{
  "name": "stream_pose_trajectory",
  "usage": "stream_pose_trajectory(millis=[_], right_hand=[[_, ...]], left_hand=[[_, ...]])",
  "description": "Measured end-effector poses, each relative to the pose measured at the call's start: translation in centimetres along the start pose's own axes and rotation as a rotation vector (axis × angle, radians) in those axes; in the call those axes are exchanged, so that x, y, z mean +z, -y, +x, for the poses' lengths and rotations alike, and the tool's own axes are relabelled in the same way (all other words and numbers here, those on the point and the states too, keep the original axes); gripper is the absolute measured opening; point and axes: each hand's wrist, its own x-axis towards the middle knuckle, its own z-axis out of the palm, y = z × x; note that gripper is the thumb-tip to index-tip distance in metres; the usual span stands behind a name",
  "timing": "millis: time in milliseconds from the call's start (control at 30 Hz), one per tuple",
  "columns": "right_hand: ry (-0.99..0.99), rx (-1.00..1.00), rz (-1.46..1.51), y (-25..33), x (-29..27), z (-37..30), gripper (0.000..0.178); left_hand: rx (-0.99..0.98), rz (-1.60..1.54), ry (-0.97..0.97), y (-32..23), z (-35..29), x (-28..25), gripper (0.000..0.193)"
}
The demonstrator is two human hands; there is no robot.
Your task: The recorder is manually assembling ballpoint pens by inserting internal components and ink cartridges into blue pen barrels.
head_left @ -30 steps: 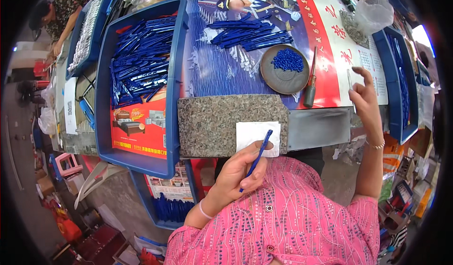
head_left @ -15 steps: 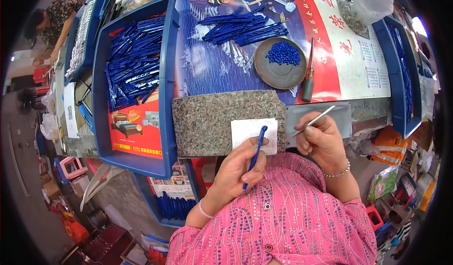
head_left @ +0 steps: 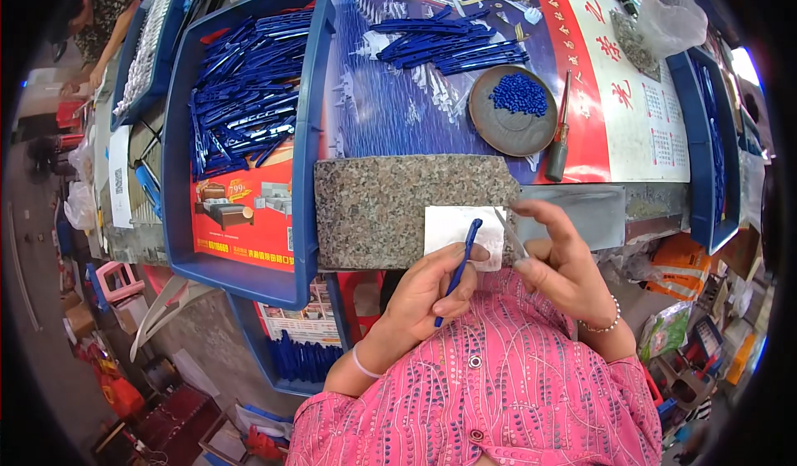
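My left hand [head_left: 433,285] pinches a slim blue plastic stick [head_left: 457,277] with a knobbed upper end, tilted above the near edge of a granite block [head_left: 374,209]. Beside it, my right hand [head_left: 568,268] has a thin silver metal tool [head_left: 511,235] between thumb and fingers, its tip up and its exact kind unclear. The index finger is stretched out. A square of white paper [head_left: 444,217] lies on the block under the blue stick's top. Beyond the block stands a round dark dish [head_left: 500,131] with small blue pellet-like pieces [head_left: 520,95].
A blue tray [head_left: 309,217] of many blue sticks [head_left: 249,92] stands left. More sticks [head_left: 452,44] lie on the poster-covered table. A screwdriver [head_left: 558,151] rests right of the dish, and another blue tray [head_left: 696,167] stands far right. A person [head_left: 112,18] works at far left.
My right hand has turned the metal tool from slanting up right to pointing up left, and its index finger has straightened. My left hand keeps the blue stick. The view has shifted slightly.
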Motion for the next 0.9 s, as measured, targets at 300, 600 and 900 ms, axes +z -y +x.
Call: stream_pose_trajectory(millis=[300, 600, 900], right_hand=[[0.134, -0.017, 0.650, 0.3, -0.6, -1.1, 0.090], [-0.187, -0.270, 0.277, -2.1, 0.2, 1.7, 0.020], [-0.109, -0.110, 0.313, -2.7, 1.4, 3.5, 0.017]], left_hand=[[-0.023, -0.095, -0.010, 0.1, 0.2, -0.2, 0.028], [-0.037, -0.095, -0.021, -0.1, 0.2, 0.2, 0.028], [-0.021, -0.097, -0.037, 0.0, 0.3, 0.1, 0.027]])
